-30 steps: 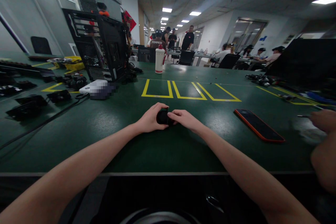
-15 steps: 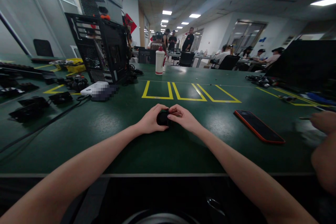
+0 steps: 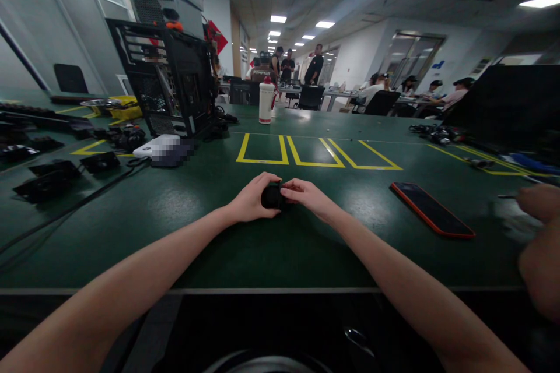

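Thumb and fingers of my left hand (image 3: pixel 251 201) curl around a small black part (image 3: pixel 270 198) on the green table, gripping it at its far and near edges. Its exact kind is too dark to make out. My right hand (image 3: pixel 306 193) is closed at the part's right side, with thumb and fingertips pressed together against it. Whether something small sits between those fingertips is hidden. Both forearms reach in from the table's front edge.
A phone in an orange case (image 3: pixel 431 210) lies to the right, near another person's hand (image 3: pixel 540 201). Yellow tape outlines (image 3: pixel 262 161) mark the table ahead, before a white bottle (image 3: pixel 265 104). An open computer case (image 3: pixel 175 81), a cable (image 3: pixel 65 207) and dark parts (image 3: pixel 50 183) occupy the left.
My right hand has shifted slightly at the black part's right side, its fingers drawn closer together. The left hand keeps its hold in the same place.
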A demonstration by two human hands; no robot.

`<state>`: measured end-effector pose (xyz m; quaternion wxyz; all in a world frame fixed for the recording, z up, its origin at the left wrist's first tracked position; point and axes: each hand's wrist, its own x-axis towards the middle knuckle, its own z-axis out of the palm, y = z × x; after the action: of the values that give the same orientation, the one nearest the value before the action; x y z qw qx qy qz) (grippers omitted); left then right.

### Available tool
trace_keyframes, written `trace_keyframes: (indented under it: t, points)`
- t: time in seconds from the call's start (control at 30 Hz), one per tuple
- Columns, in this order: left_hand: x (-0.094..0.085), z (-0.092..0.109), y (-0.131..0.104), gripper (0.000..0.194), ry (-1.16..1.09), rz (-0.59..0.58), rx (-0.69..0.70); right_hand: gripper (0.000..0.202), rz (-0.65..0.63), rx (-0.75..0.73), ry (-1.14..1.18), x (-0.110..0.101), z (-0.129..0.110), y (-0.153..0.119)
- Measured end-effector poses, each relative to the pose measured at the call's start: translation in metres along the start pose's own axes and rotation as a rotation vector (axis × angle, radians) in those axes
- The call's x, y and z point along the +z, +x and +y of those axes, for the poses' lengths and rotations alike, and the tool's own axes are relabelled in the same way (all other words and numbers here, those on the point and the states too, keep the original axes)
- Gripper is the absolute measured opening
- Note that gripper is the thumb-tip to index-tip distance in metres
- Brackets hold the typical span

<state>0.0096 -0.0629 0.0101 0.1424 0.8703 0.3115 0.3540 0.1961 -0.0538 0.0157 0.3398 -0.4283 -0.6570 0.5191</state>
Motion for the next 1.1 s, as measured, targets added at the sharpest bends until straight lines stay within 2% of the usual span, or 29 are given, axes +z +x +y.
trace_keyframes:
  t: [0.13,0.27,0.37,0.53,0.67,0.8,0.97,1.1]
  points:
    - [0.000,0.000,0.001,0.059,-0.008,0.010,0.002,0.025,0.058,-0.142,-0.025,0.002,0.002,0.001]
    - [0.001,0.000,0.001,0.060,-0.029,0.011,-0.007,0.019,0.029,-0.258,-0.039,0.001,0.000,-0.001]
    - [0.001,0.000,0.000,0.060,-0.034,0.011,-0.015,0.022,-0.018,-0.242,-0.054,-0.002,-0.002,-0.004]
    - [0.000,0.002,0.000,0.058,-0.030,-0.006,-0.023,0.044,-0.099,-0.157,-0.043,-0.005,-0.004,-0.009]
    - [-0.001,0.002,0.000,0.059,-0.030,-0.002,-0.020,0.028,-0.058,-0.046,-0.058,-0.004,-0.006,-0.006]
    - [-0.001,0.002,0.000,0.060,-0.021,-0.003,0.003,0.025,-0.034,0.049,-0.042,-0.003,-0.003,-0.001]
    - [-0.001,0.002,0.000,0.059,-0.017,-0.009,0.026,0.034,0.003,0.039,-0.156,-0.001,0.004,0.004]
    - [-0.002,0.003,0.000,0.059,-0.008,-0.013,0.024,0.024,0.107,-0.124,-0.145,-0.001,0.004,0.003]
